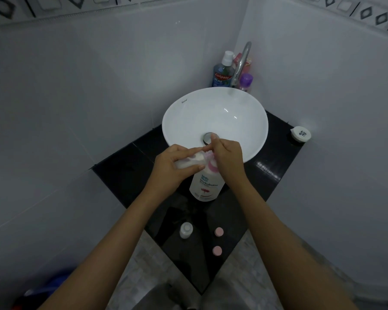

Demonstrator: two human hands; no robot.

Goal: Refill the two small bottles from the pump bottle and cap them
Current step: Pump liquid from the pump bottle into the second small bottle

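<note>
White plastic shows in the left hand (173, 165), which grips one small bottle (189, 161) tilted so its mouth meets the pump bottle (206, 183) spout; the right hand (227, 159) closes over the pump, apparently pressing. On the black tabletop (126, 175) nearer, the second small bottle (186, 230) and two pink caps (218, 232) wait, uncapped

The surface (126, 175) looks like polished black stone, glossy enough to mirror the things on it. The basin (188, 113) is smooth white glazed ceramic with bright highlights; its drain (207, 137) and the curved tap (241, 63) are shiny metal. The pump bottle (205, 186) is smooth white plastic with a printed label. The small bottle (186, 230) is cloudy translucent plastic, the two caps (219, 232) matt pink plastic. The wall tiles (76, 86) are glossy
</note>
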